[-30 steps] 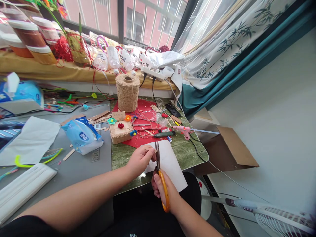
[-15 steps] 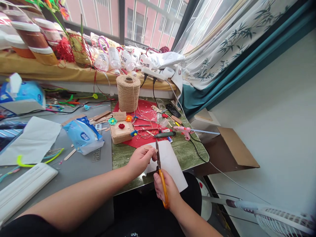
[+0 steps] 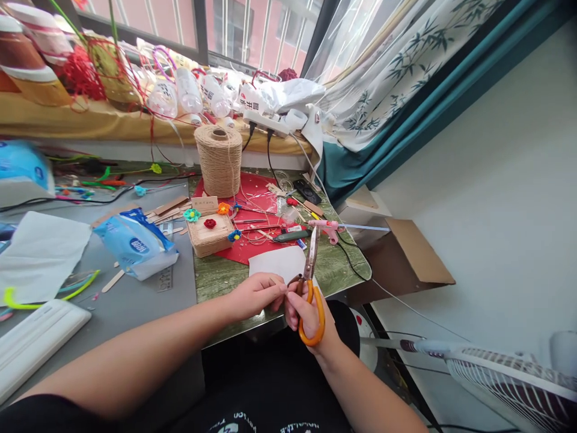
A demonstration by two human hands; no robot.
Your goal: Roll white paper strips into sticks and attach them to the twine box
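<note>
My right hand grips orange-handled scissors with the blades closed and pointing up and away over a white sheet of paper. That sheet lies flat at the near edge of the green table. My left hand is closed in a pinch at the sheet's near edge, its fingertips meeting my right hand's fingers. What the left fingers pinch is too small to make out.
A twine-wrapped box with small flowers and a big twine spool stand behind on red paper. A pink glue gun, a utility knife, a blue tissue pack, craft sticks, a fan and a cardboard box surround.
The scissors have come off the sheet and tilted upright to the right. The sheet now lies flat on the table, and both hands have met at its near edge.
</note>
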